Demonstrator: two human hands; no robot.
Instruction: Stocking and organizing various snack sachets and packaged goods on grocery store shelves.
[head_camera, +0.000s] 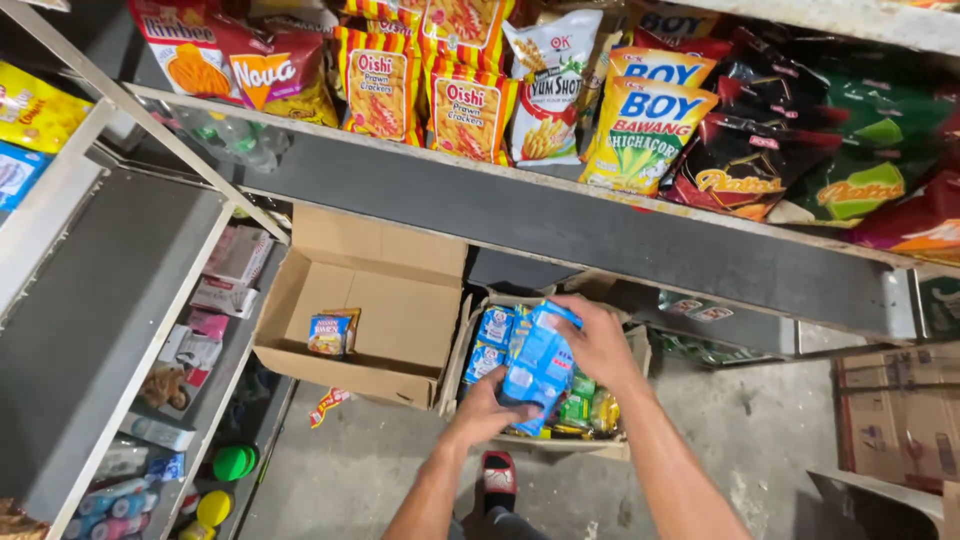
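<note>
- Blue packets, gripped as a bundle, sit between both hands just above the full carton on the floor.
- Left hand cups the bundle from below, fingers curled round its lower end.
- Right hand clamps the top of the bundle, fingers wrapped over its upper edge. Neither hand is spread or empty.
- Progress, as I judge it: the bundle is lifted clear of the full carton but rests on no shelf. The long grey shelf directly above the full carton lies bare along its front, and the snack bags sit at its back.
- Left in the full carton: more blue packets at its left side and green and yellow packets at its right. An exact count is not possible, because the bundle and hands cover part of it.
- Cartons: two open ones side by side on the floor, and a third closed carton well to the right of the full carton.
- Open carton just left of the full carton: nearly empty, with one small packet pile inside, perhaps two packets.
- One loose wrapper lies on the floor, left of the full carton.
- Snack bags above the full carton: roughly a dozen, overlapping, so the count is loose.
- One red sandal shows below the full carton.
</note>
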